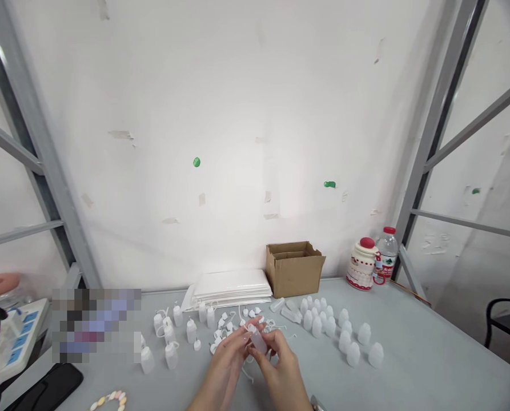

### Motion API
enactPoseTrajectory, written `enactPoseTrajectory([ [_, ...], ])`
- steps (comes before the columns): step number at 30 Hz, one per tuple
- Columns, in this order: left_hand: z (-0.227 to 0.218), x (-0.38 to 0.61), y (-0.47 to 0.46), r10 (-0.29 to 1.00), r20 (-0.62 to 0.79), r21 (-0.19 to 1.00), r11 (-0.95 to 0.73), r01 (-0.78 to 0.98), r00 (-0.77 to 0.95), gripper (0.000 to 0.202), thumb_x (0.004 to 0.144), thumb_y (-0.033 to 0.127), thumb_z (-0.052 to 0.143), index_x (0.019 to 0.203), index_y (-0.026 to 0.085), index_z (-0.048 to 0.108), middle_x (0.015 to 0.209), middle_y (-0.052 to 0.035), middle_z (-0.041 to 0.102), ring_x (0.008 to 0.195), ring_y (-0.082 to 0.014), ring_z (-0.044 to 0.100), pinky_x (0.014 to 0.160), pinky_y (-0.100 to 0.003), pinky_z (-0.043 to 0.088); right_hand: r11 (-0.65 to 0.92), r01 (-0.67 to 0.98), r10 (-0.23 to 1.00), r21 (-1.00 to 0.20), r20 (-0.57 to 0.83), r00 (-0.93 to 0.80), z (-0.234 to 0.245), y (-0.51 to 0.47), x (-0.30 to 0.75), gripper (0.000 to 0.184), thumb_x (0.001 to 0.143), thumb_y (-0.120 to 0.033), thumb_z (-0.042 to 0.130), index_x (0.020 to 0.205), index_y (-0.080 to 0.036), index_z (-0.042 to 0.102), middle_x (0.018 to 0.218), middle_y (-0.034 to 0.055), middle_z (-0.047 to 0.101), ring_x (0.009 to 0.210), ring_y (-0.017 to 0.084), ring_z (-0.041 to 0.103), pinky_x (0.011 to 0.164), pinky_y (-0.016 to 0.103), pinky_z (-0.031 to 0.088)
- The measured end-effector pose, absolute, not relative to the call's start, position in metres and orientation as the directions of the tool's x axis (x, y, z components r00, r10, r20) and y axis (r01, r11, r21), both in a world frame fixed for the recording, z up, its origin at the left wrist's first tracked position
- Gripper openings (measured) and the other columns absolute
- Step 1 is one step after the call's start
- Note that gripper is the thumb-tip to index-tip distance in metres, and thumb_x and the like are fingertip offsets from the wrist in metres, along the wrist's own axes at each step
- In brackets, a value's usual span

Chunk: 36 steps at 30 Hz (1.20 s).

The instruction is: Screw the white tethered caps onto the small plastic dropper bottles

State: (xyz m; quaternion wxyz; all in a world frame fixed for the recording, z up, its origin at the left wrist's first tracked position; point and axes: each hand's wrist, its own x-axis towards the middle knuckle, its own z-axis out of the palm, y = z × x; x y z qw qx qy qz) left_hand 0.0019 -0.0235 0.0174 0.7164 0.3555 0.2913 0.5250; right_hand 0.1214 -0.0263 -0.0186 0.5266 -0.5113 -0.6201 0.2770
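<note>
Between my two hands is a small translucent plastic bottle [258, 341], tilted, above the middle of the table's near part. My left hand [229, 355] closes on it from the left, fingers around its upper end. From the right, my right hand [279, 361] pinches it between thumb and fingers. Behind and partly hidden by the hands lies a scatter of white caps [224, 325] with thin straps. Several capped squeeze bottles [191, 331] stand to the left. On the right are several translucent bottles [329, 326] with no caps visible; a few lie on their sides.
A cardboard box [298, 275] and a stack of white sheets or packets [231, 285] sit against the wall. At back right stand a decorated jar [361, 265] and a water bottle [387, 251]. A phone [49, 388], a bead bracelet [109, 399] and a power strip [21, 342] are at left.
</note>
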Motion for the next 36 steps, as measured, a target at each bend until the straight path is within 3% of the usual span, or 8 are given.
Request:
enactPoseTrajectory([
  [6,0.015,0.003,-0.024,0.943,-0.108,0.753,0.284,-0.593,0.314,0.024,0.069,0.024,0.055,0.088,0.016,0.068,0.091,-0.0063,0.069,0.097,-0.0241,0.057,0.089,-0.036,0.036,0.311,0.345,0.933,-0.886,0.353,0.066,-0.023,-0.026,0.122,0.012,0.073,-0.030,0.059,0.071,-0.020,0.053,0.072,0.0014,0.061,0.068,0.017,0.055,0.063,0.023,0.042],
  [12,0.005,0.004,-0.021,0.949,-0.171,0.748,0.300,-0.592,0.266,0.032,0.060,0.014,0.051,0.088,0.017,0.066,0.083,-0.0038,0.069,0.098,-0.0231,0.057,0.090,-0.034,0.035,0.303,0.306,0.942,-0.902,0.332,0.043,-0.019,-0.029,0.120,0.010,0.073,-0.029,0.058,0.074,-0.019,0.055,0.073,0.0016,0.061,0.069,0.018,0.056,0.066,0.025,0.043],
  [17,0.015,0.006,-0.026,0.955,-0.098,0.761,0.254,-0.597,0.281,0.035,0.060,0.015,0.055,0.093,0.019,0.067,0.095,-0.0049,0.068,0.106,-0.0242,0.053,0.093,-0.035,0.033,0.314,0.328,0.935,-0.891,0.350,0.057,-0.014,-0.030,0.120,0.012,0.074,-0.031,0.057,0.073,-0.020,0.052,0.071,0.0009,0.059,0.067,0.017,0.054,0.064,0.025,0.043],
  [21,0.022,0.007,-0.031,0.979,-0.061,0.850,0.153,-0.504,0.194,0.031,0.065,0.030,0.066,0.093,0.019,0.068,0.099,-0.0078,0.068,0.104,-0.0262,0.054,0.094,-0.037,0.034,0.314,0.337,0.932,-0.888,0.355,0.069,-0.013,-0.030,0.121,0.013,0.075,-0.033,0.056,0.075,-0.020,0.053,0.071,0.0016,0.059,0.066,0.017,0.053,0.063,0.026,0.043],
  [27,0.020,0.001,-0.025,0.989,-0.031,0.941,0.078,-0.331,0.144,0.043,0.060,0.043,0.070,0.097,0.020,0.068,0.097,-0.0101,0.069,0.097,-0.0283,0.058,0.086,-0.038,0.042,0.307,0.154,0.943,-0.939,0.279,-0.180,-0.007,-0.031,0.117,0.019,0.077,-0.030,0.054,0.091,-0.018,0.059,0.082,0.0043,0.064,0.076,0.018,0.057,0.070,0.028,0.045],
  [36,0.030,0.005,-0.038,0.970,0.005,0.919,0.092,-0.383,0.244,0.037,0.066,0.027,0.065,0.102,0.021,0.066,0.105,-0.0077,0.067,0.108,-0.0274,0.052,0.097,-0.039,0.034,0.308,0.109,0.946,-0.945,0.292,-0.143,-0.004,-0.035,0.119,0.020,0.080,-0.032,0.052,0.095,-0.019,0.055,0.088,0.0059,0.066,0.078,0.018,0.061,0.065,0.025,0.043],
])
